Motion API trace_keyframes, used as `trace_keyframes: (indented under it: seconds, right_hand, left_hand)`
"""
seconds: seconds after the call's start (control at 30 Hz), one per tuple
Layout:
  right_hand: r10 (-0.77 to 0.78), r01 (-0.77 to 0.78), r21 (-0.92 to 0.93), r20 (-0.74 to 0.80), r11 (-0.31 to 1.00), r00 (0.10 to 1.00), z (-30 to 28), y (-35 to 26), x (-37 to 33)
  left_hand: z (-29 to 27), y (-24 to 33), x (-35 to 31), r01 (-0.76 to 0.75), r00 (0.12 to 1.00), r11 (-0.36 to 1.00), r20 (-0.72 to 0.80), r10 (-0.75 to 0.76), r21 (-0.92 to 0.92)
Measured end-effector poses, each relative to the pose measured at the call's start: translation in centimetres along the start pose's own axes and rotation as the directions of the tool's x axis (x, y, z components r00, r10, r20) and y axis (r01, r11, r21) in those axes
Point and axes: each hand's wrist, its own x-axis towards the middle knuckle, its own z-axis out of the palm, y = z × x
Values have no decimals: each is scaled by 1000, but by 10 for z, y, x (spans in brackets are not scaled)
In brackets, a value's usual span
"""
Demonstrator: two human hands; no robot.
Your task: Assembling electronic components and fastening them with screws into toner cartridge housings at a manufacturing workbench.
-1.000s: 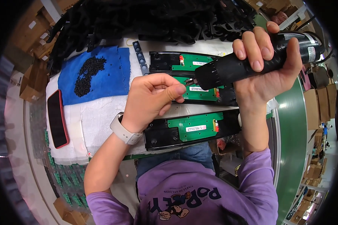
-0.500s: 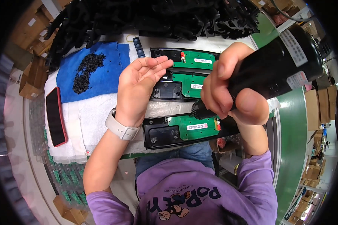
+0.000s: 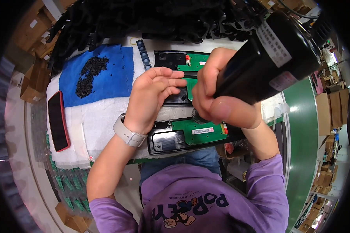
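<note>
My right hand (image 3: 223, 93) is wrapped around a black electric screwdriver (image 3: 260, 66). The tool's ribbed tip (image 3: 198, 117) points down at the upper edge of the nearest green circuit board (image 3: 201, 132), and my hand partly hides the contact. That board sits in a long black plastic panel (image 3: 165, 144). Over the left part of the middle panel (image 3: 177, 99) hovers my left hand (image 3: 155, 91), its fingers loosely bent and apart; I see nothing held there. A third panel (image 3: 169, 58) with a board lies farthest away.
Small black screws (image 3: 91, 72) are heaped on a blue cloth (image 3: 116, 87) at the left. A red-edged phone (image 3: 58, 122) lies beside it. Dark plastic parts (image 3: 163, 23) pile along the back, near a dotted blue strip (image 3: 144, 54). To the right runs a green surface (image 3: 303, 136).
The screwdriver and my right hand have shifted left, with the tool tilted more upright. My left hand has turned over from palm up, and its fingers have curled more.
</note>
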Motion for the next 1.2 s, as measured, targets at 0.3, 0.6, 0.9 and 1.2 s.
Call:
trace_keyframes:
  seconds: [0.3,0.6,0.9,1.2]
  right_hand:
    - [-52,53,-9,14,999,999,-5,5,0]
    - [-107,105,37,52,994,993,-4,1,-3]
    - [-401,332,356,137,873,906,-43,-19,6]
    - [-469,466,385,-94,797,878,-50,-23,0]
  left_hand:
    - [9,-1,-1,-42,999,981,39,35,189]
    - [8,-8,-6,-212,972,833,200,125,510]
    - [18,8,-10,-55,983,941,184,-8,333]
    - [16,14,-14,-55,989,899,150,-12,434]
